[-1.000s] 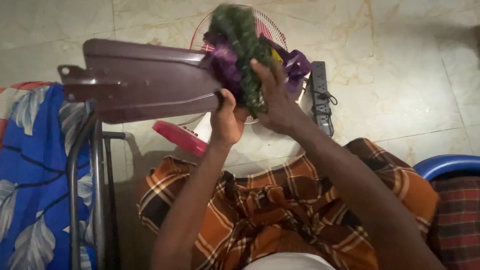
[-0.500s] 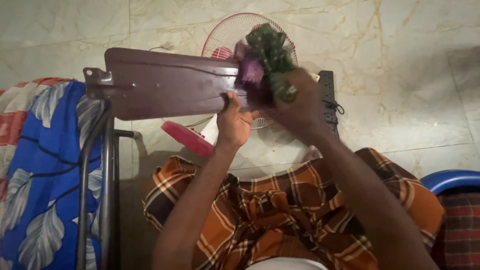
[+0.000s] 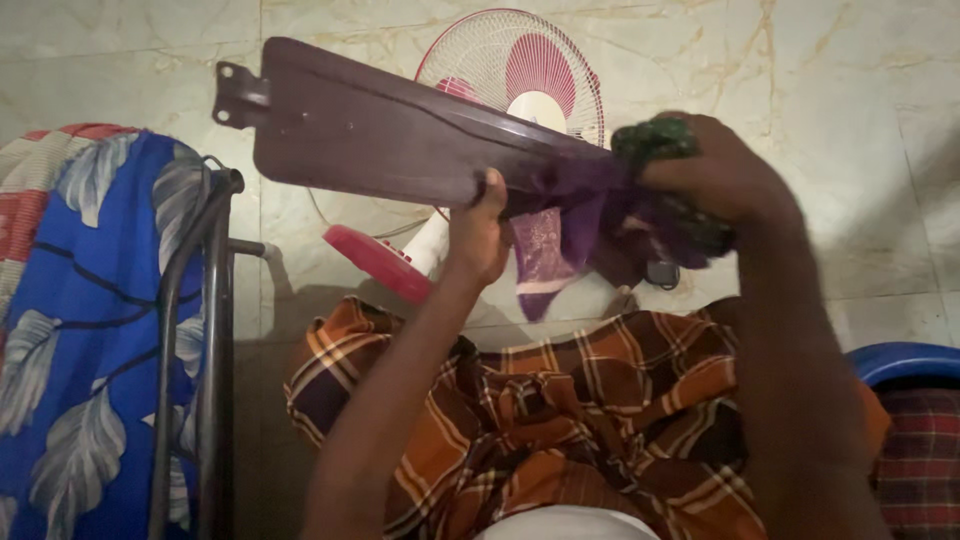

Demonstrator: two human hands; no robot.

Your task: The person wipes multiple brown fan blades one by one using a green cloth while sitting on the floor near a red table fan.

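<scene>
We are gripping the long dark brown fan blade in our left hand, level above our lap, while our right hand is pressing a bunched purple-green cloth against its narrow end; the wider part looks yet unwiped.

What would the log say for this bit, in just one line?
left hand: grips brown fan blade | right hand: presses purple-green cloth on blade end | behind: pink table fan

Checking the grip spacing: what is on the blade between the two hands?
In the head view, only purple cloth draped off the brown blade lies between the left hand and right hand.
</scene>
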